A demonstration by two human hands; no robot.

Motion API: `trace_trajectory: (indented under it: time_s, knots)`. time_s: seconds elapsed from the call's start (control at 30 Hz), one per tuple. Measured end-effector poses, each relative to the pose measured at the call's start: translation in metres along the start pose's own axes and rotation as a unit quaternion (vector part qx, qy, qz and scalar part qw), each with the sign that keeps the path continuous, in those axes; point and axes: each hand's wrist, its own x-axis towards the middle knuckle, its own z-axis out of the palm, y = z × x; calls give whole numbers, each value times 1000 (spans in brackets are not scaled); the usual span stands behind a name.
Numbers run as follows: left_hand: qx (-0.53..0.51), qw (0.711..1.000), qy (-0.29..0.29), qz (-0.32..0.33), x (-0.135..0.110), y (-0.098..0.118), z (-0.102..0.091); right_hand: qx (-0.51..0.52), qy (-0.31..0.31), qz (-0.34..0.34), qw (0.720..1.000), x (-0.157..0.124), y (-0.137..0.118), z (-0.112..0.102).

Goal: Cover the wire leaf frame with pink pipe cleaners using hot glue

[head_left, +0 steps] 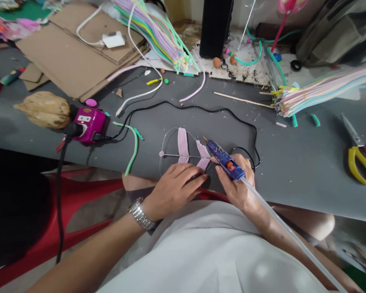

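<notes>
Pink chenille strips (183, 144) lie across a thin wire loop frame (165, 138) on a grey tabletop (293, 171), at lower centre of the head view. Two strips sit side by side over the frame's central rod, while the outer part of the loop shows bare wire; whether they are glued cannot be told. The left hand (173, 189), with a steel wristwatch (140, 213), lies over the frame's lower edge, its fingers together and extended, and any grip on the wire is hidden. The right hand (236, 187) has its fingers curled tightly around a blue hot glue gun (222, 158), whose nozzle points up and left, just beside the second strip. A long translucent glue stick (280, 228) extends toward the lower right. Bundles of pastel chenille stems lie at upper centre (152, 28) and right (323, 89). Corrugated cardboard sheets (73, 44) occupy the upper left, a magenta power unit (88, 124) sits at centre left, and yellow-handled scissors (361, 162) rest at the right edge.
</notes>
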Motion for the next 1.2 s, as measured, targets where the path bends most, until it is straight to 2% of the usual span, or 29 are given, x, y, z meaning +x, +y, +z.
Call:
trace_trajectory:
  time_s: [0.2, 0.73, 1.0, 1.2]
  knots:
    - [7, 1000, -19, -8, -1, -2, 2, 1, -2, 1, 1000, 0, 0, -1]
    - [-1, 999, -27, 44, -2, -12, -1, 3, 3, -3, 1000, -1, 1, 1]
    - [-3, 997, -42, 68, 12, -14, -9, 3, 6, 1, 1000, 0, 0, 0]
    - [11, 996, -1, 85, 10, -14, -8, 25, 10, -7, 1000, -1, 0, 1]
